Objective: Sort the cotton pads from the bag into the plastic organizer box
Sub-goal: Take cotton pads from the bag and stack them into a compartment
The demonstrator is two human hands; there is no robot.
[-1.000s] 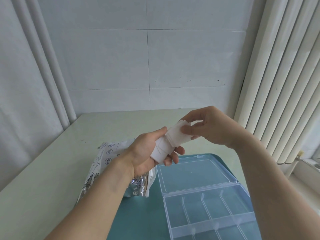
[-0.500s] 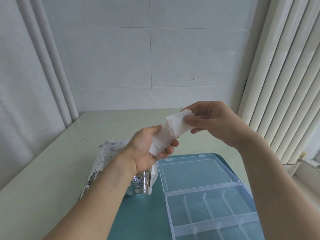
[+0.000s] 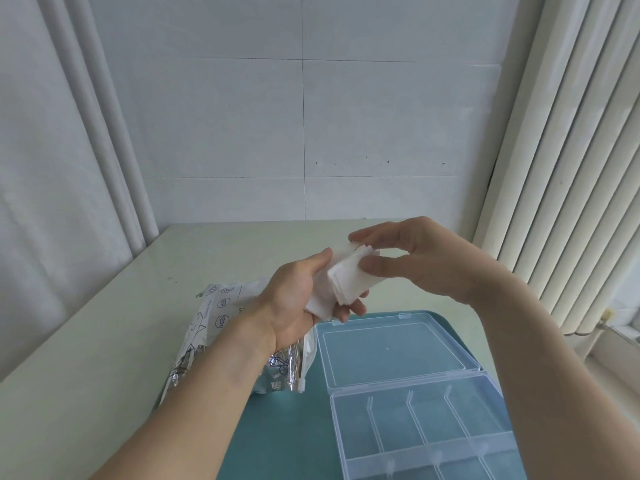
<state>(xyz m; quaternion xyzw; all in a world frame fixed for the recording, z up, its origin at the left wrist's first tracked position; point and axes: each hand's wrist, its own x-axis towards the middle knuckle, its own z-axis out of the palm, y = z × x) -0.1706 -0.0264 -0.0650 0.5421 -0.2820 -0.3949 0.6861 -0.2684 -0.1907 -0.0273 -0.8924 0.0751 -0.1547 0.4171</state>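
Both hands hold one stack of white cotton pads (image 3: pixel 346 280) in the air above the bench (image 3: pixel 104 323), over the gap between the bag and the box. Left hand (image 3: pixel 298 299) has its grip curled under and around the near, lower end of the stack, thumb up along the left side and fingertips showing below the pads. Right hand (image 3: pixel 415 261) pinches the far, upper end, its thumb pressed flat on the near face of the pads and its forefinger arched over the top edge, where the layered edges of the pads show fanned a little. Beneath the left wrist lies the bag (image 3: pixel 214 327), a silvery foil pouch with dark printed icons on its pale face, resting partly on the bench and partly on a teal mat (image 3: pixel 294 431); its open mouth faces right, toward the box. On the mat to the right sits the clear plastic organizer box (image 3: pixel 415 420), lid (image 3: pixel 391 348) swung open and lying flat on the far side, the near tray split by thin dividers into several compartments, none of which shows a pad in it. A pale tiled wall (image 3: pixel 311 116) stands beyond the bench, with white vertical blinds (image 3: pixel 571 150) at the right.
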